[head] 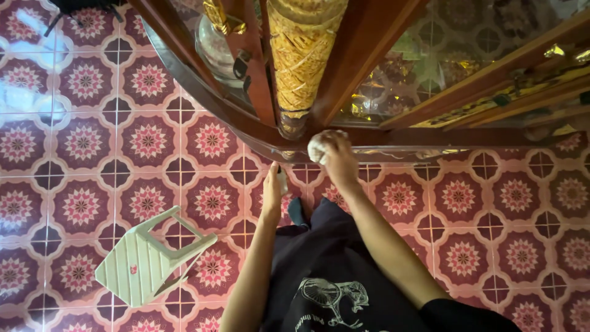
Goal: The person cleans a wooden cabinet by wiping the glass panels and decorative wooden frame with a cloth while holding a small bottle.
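I look straight down along a wooden glass-fronted cabinet (393, 132). My right hand (340, 158) is closed around a balled white cloth (317, 147) and presses it against the cabinet's lower wooden edge, just under a gold ornate column (299, 55). My left hand (272, 190) hangs lower and to the left, gripping a small white object (282, 182) with a dark tip; what it is cannot be made out. My dark trousers with a pale elephant print fill the bottom centre.
The floor is red and pink patterned tile (80, 141). A pale green plastic stool (144, 261) lies tipped over at the lower left. Golden objects sit behind the cabinet glass (430, 80). Dark legs of some stand (80, 7) show at the top left.
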